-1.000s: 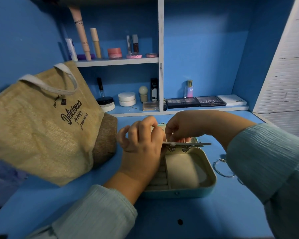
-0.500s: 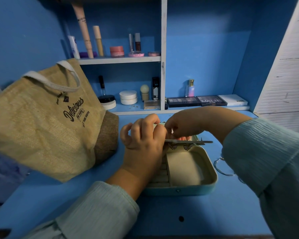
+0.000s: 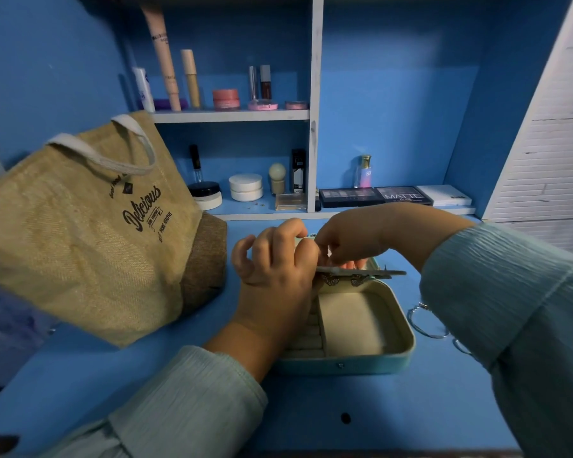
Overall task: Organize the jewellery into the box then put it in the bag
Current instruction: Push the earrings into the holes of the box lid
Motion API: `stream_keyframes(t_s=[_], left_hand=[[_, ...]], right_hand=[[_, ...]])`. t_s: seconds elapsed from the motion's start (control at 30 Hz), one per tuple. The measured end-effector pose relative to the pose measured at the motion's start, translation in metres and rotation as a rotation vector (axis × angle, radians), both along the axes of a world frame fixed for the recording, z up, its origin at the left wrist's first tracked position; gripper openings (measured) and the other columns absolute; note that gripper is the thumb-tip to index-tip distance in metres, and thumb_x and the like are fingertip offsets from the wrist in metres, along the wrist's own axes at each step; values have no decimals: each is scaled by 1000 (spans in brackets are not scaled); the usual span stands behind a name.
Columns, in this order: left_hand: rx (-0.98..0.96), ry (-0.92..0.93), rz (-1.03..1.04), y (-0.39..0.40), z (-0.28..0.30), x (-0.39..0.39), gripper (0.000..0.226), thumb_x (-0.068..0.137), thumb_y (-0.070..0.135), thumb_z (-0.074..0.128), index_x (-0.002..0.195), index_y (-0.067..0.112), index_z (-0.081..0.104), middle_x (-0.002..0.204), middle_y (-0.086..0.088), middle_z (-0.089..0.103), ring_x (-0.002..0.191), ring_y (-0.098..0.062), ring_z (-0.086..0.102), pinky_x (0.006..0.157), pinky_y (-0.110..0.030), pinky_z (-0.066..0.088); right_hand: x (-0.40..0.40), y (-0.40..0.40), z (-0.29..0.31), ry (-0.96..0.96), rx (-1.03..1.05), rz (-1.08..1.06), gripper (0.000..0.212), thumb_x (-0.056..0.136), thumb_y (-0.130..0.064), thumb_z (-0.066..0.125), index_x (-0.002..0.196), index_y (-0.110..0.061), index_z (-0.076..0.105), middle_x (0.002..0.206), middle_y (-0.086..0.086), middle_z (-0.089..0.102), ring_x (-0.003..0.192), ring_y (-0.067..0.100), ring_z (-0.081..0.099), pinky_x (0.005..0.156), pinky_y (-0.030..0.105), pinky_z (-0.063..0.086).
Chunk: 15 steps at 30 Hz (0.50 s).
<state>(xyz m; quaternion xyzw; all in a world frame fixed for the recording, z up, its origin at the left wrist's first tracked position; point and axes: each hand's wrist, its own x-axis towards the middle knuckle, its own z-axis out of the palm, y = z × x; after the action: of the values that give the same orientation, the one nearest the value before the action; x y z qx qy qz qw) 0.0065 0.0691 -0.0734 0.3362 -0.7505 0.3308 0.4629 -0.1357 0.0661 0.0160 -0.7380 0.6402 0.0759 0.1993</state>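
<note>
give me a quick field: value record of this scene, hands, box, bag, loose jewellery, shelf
left hand: left hand grips the left end of an earring card above the box
right hand: right hand pinches the card from above
earrings: two butterfly earrings hang under the card
box: jewellery box open on the desk, large compartment bare
bag: jute bag left of the box
loose jewellery: silver bracelet on the desk, right of the box
shelf: cosmetics, MATTE palette
</note>
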Motion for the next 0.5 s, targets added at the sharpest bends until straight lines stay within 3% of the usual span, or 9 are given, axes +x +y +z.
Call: stream_keyframes(t_s=[0.23,0.33,0.5], left_hand=[[-22,34,-11,-3,-1,-2,29,58,17,87,69,18,60,106,-5,37,89,-24,36,81,-41,30],[-15,23,-17,-4,0,-3,37,55,18,88,75,18,57,107,-6,36,89,-25,35,82,-41,29],[25,1,14,-5,5,-4,36,49,17,89,72,18,61,107,-5,37,89,-24,36,84,-40,27]], right_hand=[[-10,13,0,-241,-108,-133,17,89,-11,58,84,-26,64,76,-5,61,66,9,57,66,19,51],[-20,24,1,-352,-178,-240,17,91,-12,55,88,-24,66,80,-4,65,68,8,58,69,21,51],[-39,51,10,-288,-264,-333,17,93,-20,52,89,-22,69,82,0,62,70,13,54,66,25,52]])
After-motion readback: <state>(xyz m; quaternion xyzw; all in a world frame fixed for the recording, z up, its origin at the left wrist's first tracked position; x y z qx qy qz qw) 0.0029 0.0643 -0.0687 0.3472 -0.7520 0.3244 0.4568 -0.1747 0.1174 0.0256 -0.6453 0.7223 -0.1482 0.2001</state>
